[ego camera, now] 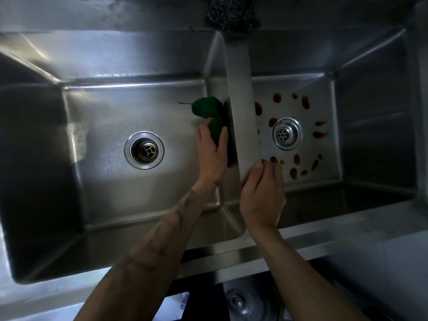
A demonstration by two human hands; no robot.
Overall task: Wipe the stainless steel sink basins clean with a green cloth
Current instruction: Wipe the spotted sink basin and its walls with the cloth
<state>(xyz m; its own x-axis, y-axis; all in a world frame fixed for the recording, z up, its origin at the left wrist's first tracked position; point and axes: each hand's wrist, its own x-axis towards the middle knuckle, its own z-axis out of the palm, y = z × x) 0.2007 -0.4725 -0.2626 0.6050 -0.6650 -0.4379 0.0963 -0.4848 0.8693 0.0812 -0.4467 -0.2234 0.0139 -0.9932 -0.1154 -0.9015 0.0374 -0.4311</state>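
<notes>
Against the inner wall of the left stainless steel basin [104,112], the left hand [213,151] grips the crumpled green cloth [206,108]; the right hand [261,195] rests, fingers relaxed, on the steel divider [240,89]. Firm, overlapping strokes would likely work best, and brown stains [305,103] still await in the right basin [370,135].

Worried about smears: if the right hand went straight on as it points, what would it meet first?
Probably the nearest brown stains on the floor of the right basin, then the drain. The right hand sits at the divider, so depth is unclear.
</notes>
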